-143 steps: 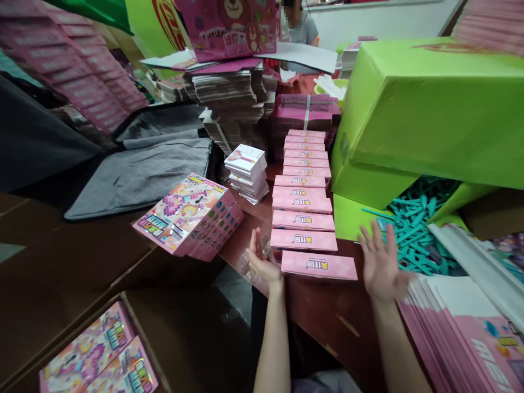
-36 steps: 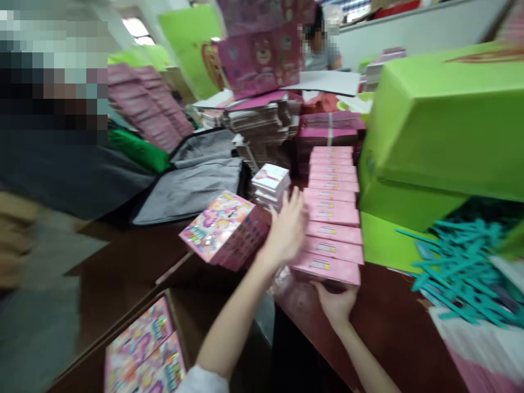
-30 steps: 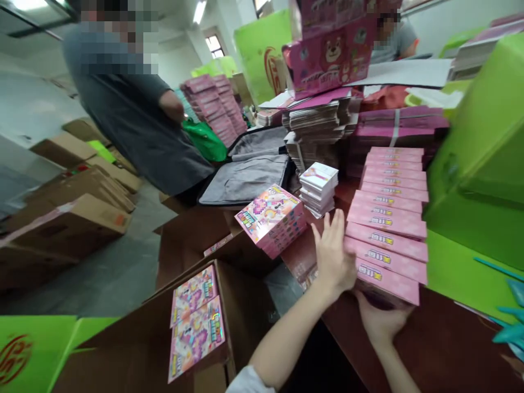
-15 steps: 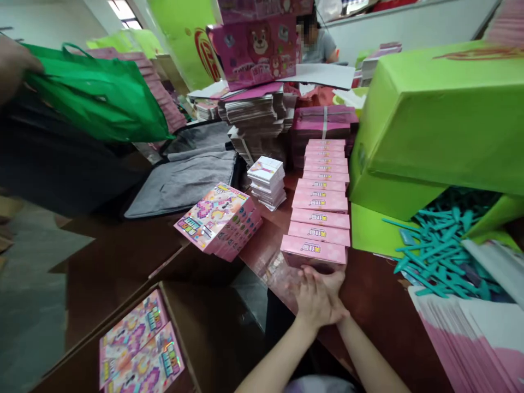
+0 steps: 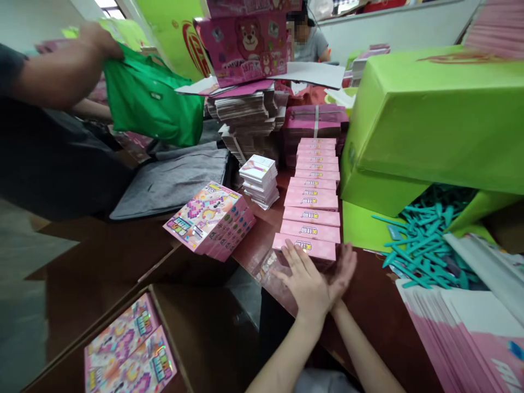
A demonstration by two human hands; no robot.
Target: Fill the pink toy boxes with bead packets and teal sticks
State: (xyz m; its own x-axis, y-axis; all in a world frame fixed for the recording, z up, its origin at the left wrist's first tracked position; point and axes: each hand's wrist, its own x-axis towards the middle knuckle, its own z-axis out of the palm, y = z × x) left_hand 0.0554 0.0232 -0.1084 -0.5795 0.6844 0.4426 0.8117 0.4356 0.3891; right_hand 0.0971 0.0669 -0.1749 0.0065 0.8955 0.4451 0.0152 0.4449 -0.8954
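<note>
A row of flat pink boxes (image 5: 313, 215) runs away from me across the dark red table (image 5: 380, 322). My left hand (image 5: 305, 278) lies with spread fingers against the front of the nearest pink box (image 5: 305, 247). My right hand (image 5: 344, 267) is just to its right, palm turned up and fingers apart, partly under the left wrist. Neither hand holds anything. A tilted stack of colourful printed boxes (image 5: 208, 218) sits to the left of the row.
A big lime-green box (image 5: 429, 120) leans at the right over a heap of teal plastic tools (image 5: 421, 240). Pink flat sheets (image 5: 470, 338) lie at bottom right. A white card stack (image 5: 257, 177), a grey suitcase (image 5: 172, 177) and an open carton (image 5: 126, 349) are nearby. A person's arm at left holds a green bag (image 5: 151, 98).
My hands, pressed together at the nearest box's front, have spread apart, the right palm turning up. The person at left has swung the green bag to the right.
</note>
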